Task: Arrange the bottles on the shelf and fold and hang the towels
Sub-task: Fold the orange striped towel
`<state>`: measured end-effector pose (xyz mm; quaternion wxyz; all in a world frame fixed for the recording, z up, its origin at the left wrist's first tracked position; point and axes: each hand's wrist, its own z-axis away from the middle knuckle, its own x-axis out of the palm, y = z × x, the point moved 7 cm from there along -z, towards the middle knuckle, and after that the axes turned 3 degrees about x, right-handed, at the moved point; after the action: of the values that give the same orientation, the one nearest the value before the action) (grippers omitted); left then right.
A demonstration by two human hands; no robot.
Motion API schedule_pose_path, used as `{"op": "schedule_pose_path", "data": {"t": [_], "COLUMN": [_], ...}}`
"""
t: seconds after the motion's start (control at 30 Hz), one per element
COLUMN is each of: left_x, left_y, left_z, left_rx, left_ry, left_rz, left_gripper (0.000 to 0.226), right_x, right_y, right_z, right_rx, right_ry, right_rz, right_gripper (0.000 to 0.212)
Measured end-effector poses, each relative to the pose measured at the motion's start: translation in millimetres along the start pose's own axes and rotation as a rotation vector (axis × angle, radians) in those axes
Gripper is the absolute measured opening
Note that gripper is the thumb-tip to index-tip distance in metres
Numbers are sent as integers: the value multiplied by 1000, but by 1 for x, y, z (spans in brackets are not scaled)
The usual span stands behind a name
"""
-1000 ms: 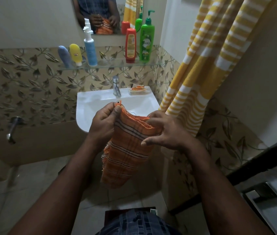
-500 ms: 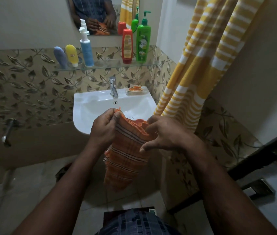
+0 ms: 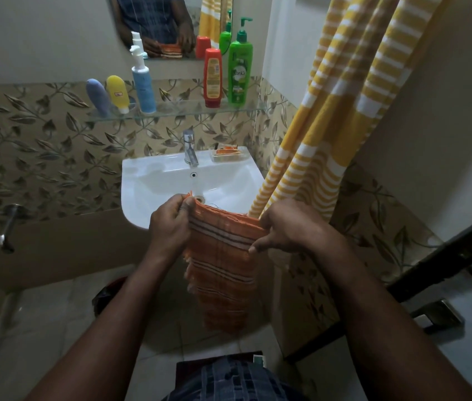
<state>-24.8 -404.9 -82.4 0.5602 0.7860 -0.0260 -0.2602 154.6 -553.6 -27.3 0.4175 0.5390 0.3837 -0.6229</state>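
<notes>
We pinch the towel (image 3: 223, 256) shut at its top edge, left hand (image 3: 169, 227) at 9 o'clock and right hand (image 3: 289, 227) at 3, keeping the fold taut and square before the sink (image 3: 142, 180).

Glass shelf (image 3: 171, 109) sat above the sink (image 3: 154, 180). On it, left to right: blue tube (image 3: 98, 96), yellow tube (image 3: 117, 93), white pump bottle (image 3: 143, 88), red bottle (image 3: 213, 78), green pump bottle (image 3: 239, 73) (tubes cap-down). Soap dish (image 3: 227, 153) rested on the sink's rim.
</notes>
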Motion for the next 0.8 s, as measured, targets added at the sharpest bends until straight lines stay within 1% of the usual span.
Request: {"op": "schedule_pose_path", "data": {"t": [0.07,0.17,0.23,0.27,0.3,0.33,0.37,0.4,0.43,0.47,0.5,0.57,0.6,0.63,0.67,0.7,0.73,0.77,0.8], "left_x": [-2,-8,-12,-15,-17,-17,-14,-8,-1,4,6,7,7,6,6,6,7,9,11], "left_y": [0,1,9,12,15,18,18,16,13,10,9,15,21,28,37,45,51,55,59], "left_z": [0,-7,-9,-10,-11,-10,-10,-7,-1,5,8,8,7,6,5,3,2,1,0], "left_rx": [-13,-16,3,6,6,3,-7,-35,-62,-76,-79,-70,-61,-41,-15,19,28,12,-17], "left_ry": [13,22,23,25,2,-65,-177,-297,-395,-446,-435,-328,-283,-262,-268,-282,-295,-307,-317], "left_rz": [37,76,91,147,256,385,480,506,497,472,447,482,515,541,551,543,531,526,529], "left_gripper": [35,37,37,38,38,42,52,62,64,56,43,23,19,15,12,20,29,32,31], "right_x": [-3,-5,-6,-8,-13,-21,-28,-35,-40,-43,-46,-52,-54,-54,-51,-45,-32,-17,-2], "right_y": [0,3,6,7,7,7,7,8,9,9,10,14,17,22,26,27,28,26,23], "right_z": [0,0,2,3,6,10,13,16,17,17,18,21,22,24,24,22,17,13,11], "right_rx": [-20,-76,-79,-86,-99,-111,-119,-124,-126,-128,-134,-140,-142,-165,-218,-279,-307,-282,-267], "right_ry": [65,218,271,297,337,392,444,478,493,498,497,513,530,541,535,488,398,298,204], "right_rz": [-112,-341,-419,-464,-528,-599,-662,-714,-751,-771,-779,-811,-897,-1050,-1257,-1471,-1628,-1693,-1697], "right_gripper": [54,34,33,34,33,32,32,33,34,34,33,31,29,26,28,39,56,73,80]}}
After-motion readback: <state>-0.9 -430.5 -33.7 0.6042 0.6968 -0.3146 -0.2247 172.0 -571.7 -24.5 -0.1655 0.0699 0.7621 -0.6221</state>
